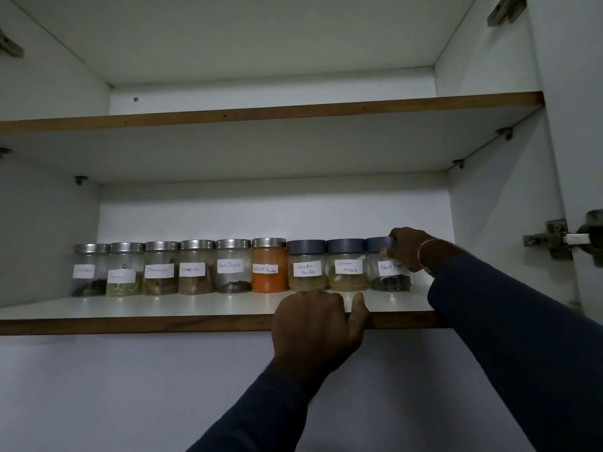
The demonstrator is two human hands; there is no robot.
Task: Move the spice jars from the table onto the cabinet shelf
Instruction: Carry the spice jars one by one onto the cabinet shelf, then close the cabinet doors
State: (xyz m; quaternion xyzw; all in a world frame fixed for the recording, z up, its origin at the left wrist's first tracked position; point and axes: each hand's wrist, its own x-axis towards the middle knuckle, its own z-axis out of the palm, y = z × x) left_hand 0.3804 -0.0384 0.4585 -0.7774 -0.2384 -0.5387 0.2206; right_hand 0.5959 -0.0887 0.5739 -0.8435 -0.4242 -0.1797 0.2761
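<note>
Several labelled spice jars stand in a row at the back of the lower cabinet shelf. The left ones have silver lids, among them an orange chilli powder jar. The right three have dark lids: coriander powder, garam masala and a rightmost jar with dark contents. My right hand grips that rightmost jar by its lid and right side as it stands on the shelf. My left hand holds the shelf's front edge, thumb up on the board.
An upper shelf sits above. The cabinet's right wall is close beside the last jar, with a door hinge further right. The shelf has bare board in front of the jar row.
</note>
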